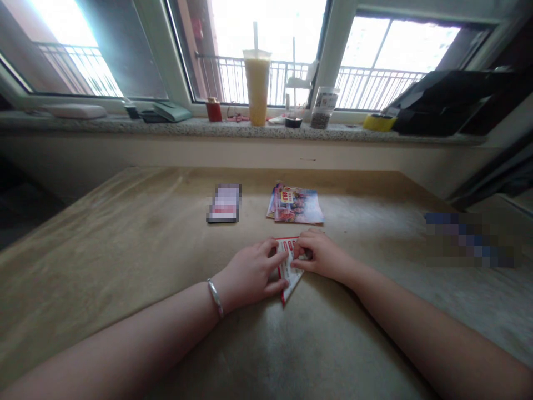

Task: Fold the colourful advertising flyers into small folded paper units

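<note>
At the centre of the wide tan tabletop [137, 250], taken as the hub of the clock, lies a pointed, folded sheet of white paper with red edging and red printed labels [287, 276]. From nine o'clock the left hand [259, 269], wearing a silver bangle [215, 298] at the wrist, lies over its left side, fingers loosely spread and touching the sheet without gripping it. From two o'clock the right hand [316, 254] meets the right edge with its fingers curled inward and fingertips on the paper; whether they pinch it, I cannot tell. Just beyond, at twelve o'clock, sits a small stack of colourful printed leaflets [303, 206]; at ten to eleven, a flat rectangular item with a pixelated pale face [225, 203]. Farther toward twelve, on the speckled stone windowsill [166, 128], stands a tall clear cup of yellow-orange drink with a straw [257, 89]; toward one, a yellow roll [378, 122].
</note>
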### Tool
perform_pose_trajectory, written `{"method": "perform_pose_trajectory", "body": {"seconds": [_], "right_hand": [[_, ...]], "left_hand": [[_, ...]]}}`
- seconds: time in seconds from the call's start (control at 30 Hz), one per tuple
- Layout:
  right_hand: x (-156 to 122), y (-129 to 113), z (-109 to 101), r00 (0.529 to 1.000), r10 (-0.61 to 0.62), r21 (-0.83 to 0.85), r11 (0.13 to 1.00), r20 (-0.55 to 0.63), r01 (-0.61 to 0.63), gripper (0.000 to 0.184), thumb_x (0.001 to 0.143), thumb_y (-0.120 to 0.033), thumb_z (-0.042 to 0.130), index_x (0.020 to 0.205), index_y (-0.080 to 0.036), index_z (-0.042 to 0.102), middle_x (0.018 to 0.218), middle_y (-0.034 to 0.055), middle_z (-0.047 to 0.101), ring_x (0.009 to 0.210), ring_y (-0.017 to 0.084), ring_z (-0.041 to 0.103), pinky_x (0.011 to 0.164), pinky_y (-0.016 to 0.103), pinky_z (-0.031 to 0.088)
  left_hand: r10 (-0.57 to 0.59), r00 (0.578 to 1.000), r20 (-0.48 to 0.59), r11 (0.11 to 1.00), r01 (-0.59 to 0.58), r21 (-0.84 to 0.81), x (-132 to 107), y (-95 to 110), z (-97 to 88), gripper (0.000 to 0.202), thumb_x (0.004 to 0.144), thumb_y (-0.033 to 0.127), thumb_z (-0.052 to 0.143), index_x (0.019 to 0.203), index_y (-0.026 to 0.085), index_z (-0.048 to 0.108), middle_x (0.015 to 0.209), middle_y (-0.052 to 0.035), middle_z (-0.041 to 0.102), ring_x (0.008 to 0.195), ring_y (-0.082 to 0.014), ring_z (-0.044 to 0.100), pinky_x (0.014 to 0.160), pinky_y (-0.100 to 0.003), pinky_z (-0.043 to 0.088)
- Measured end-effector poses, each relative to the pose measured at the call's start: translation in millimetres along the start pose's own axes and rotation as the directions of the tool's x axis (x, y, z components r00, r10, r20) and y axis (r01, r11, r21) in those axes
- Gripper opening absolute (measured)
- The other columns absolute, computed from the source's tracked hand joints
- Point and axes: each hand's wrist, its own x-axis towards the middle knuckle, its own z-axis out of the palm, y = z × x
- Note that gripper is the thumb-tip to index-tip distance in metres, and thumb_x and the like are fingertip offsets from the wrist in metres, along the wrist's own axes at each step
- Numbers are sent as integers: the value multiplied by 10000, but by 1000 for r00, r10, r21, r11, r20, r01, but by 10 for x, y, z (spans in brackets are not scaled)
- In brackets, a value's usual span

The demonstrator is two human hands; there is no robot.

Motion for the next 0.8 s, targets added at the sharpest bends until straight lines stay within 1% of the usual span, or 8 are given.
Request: {"method": "perform_pose_trajectory", "body": {"seconds": [0.23, 0.37, 0.5, 0.57, 0.67, 0.8], "right_hand": [[4, 31, 12, 1000, -4, -2, 1000, 18, 4, 180, 709, -256, 720, 677, -178, 561, 743, 12, 597, 749, 157, 501, 687, 265, 351], [6, 22, 9, 1000, 1, 2, 1000, 19, -1, 179, 708, -264, 724, 680, -181, 568, 749, 11, 611, 761, 164, 512, 705, 274, 353], [8, 7, 5, 1000, 7, 2, 1000, 17, -7, 185, 697, -254, 732, 673, -180, 564, 742, 11, 612, 756, 164, 518, 706, 277, 353], [9, 2, 5, 1000, 10, 2, 1000, 13, -10, 183, 696, -249, 731, 670, -180, 564, 732, 8, 608, 748, 161, 518, 704, 275, 353], [8, -3, 4, 1000, 14, 5, 1000, 11, -14, 187, 698, -261, 732, 671, -179, 566, 730, 7, 608, 748, 159, 519, 706, 274, 354], [9, -7, -3, 1000, 14, 1, 1000, 23, -14, 189, 701, -266, 732, 679, -176, 568, 740, 13, 608, 745, 159, 517, 703, 274, 355]], "left_hand": [[9, 1000, -1, 1000, -9, 11, 0, 3, 0, 447, 852, 450, 513, 1217, 191, 506, 1193, -129, 492, 1060, -272, 536, 897, -409, 483], [5, 1000, -16, 1000, -5, -2, 3, 3, 3, 465, 846, 452, 526, 1230, 191, 500, 1252, -139, 458, 1083, -275, 526, 911, -414, 477], [35, 999, -38, 999, -36, -22, 11, -2, 4, 436, 844, 422, 538, 1209, 185, 506, 1190, -123, 505, 1110, -274, 502, 932, -421, 462], [48, 998, -48, 998, -49, -34, 14, -6, 5, 449, 846, 421, 537, 1234, 198, 490, 1173, -116, 511, 1115, -271, 496, 932, -421, 461], [41, 998, -41, 998, -42, -41, 12, -12, 8, 460, 846, 422, 539, 1253, 215, 487, 1190, -120, 493, 1130, -279, 488, 928, -428, 462], [22, 999, -37, 998, -24, -64, 11, -14, 12, 414, 851, 407, 539, 1215, 211, 523, 1221, -119, 486, 1179, -285, 461, 965, -442, 441]]}}
